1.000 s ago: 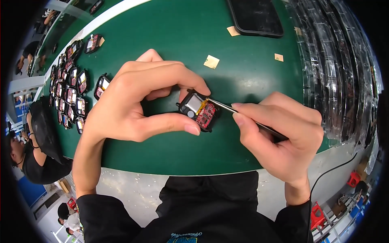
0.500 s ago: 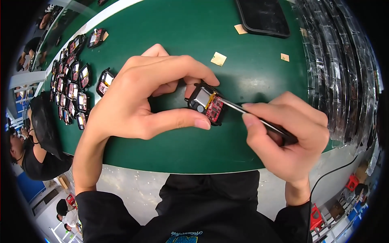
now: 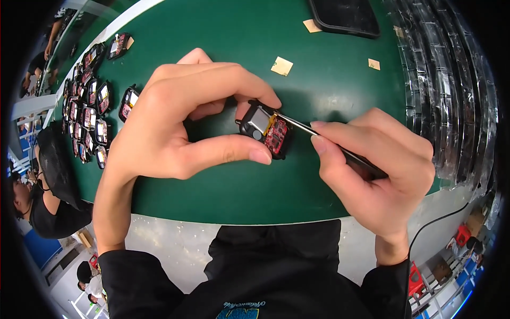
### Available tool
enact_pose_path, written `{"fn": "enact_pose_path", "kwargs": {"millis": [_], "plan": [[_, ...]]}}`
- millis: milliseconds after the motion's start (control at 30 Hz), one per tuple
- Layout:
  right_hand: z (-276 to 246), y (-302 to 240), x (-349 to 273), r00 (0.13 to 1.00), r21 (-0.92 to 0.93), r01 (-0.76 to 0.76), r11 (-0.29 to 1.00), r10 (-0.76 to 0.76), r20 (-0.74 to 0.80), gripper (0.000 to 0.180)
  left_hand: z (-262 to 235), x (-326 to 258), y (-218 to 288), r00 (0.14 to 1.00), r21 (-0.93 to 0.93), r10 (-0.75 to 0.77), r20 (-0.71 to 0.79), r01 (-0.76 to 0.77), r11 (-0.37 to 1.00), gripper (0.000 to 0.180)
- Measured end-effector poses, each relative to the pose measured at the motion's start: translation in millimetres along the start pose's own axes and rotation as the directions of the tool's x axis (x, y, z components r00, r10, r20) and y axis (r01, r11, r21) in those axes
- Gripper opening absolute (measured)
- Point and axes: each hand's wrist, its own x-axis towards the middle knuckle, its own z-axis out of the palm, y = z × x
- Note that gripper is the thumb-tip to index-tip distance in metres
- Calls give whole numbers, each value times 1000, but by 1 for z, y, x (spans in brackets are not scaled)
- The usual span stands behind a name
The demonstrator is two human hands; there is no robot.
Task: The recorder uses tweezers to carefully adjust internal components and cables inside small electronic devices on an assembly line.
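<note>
Between the thumb and fingers of my left hand [image 3: 186, 119] is a small black device housing [image 3: 264, 129], its inside facing up. A silver battery, a strip of yellow tape and a red circuit board [image 3: 276, 137] show in it. My right hand [image 3: 380, 170] pinches a pair of dark tweezers [image 3: 340, 146] with bright metal tips. Those tips touch the housing's upper right part, by the upper end of the yellow tape; exactly what they meet is too small to tell.
Several similar open housings [image 3: 88, 118] cluster at the left of the green table [image 3: 228, 199]. A black phone-like slab [image 3: 345, 18] lies at the back, near small tan squares [image 3: 282, 66]. Stacked clear plastic trays [image 3: 441, 101] line the right side. A person [image 3: 56, 207] sits at the far left.
The tweezer tips have shifted up and left, from the board's top edge to the upper end of the yellow tape. The housing sits slightly further left and is turned a little.
</note>
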Motion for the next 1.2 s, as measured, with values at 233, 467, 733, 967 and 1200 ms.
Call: {"fn": "enact_pose_path", "kwargs": {"millis": [233, 467, 733, 967, 1200], "plan": [[0, 3, 1, 995, 67, -76, 995, 72, 65, 21, 4, -2, -5, 1000, -6, 12, -28, -12, 1000, 69], [-3, 2, 1, 996, 61, -49, 997, 44, 82, 22, 2, 3, -2, 998, -1, 61, -14, -61, 998, 69], [-6, -1, 0, 996, 42, -66, 997, 63, 68, 22, 3, 4, 0, 996, 15, 90, -15, -90, 996, 63], [-7, -1, 0, 997, 38, -50, 998, 48, 58, 19, 6, 0, -2, 998, -31, 43, -45, -44, 999, 59], [6, -1, -3, 990, 116, -127, 985, 133, -48, 13, 3, 0, -1, 998, -90, 49, -28, -51, 995, 69]]}}
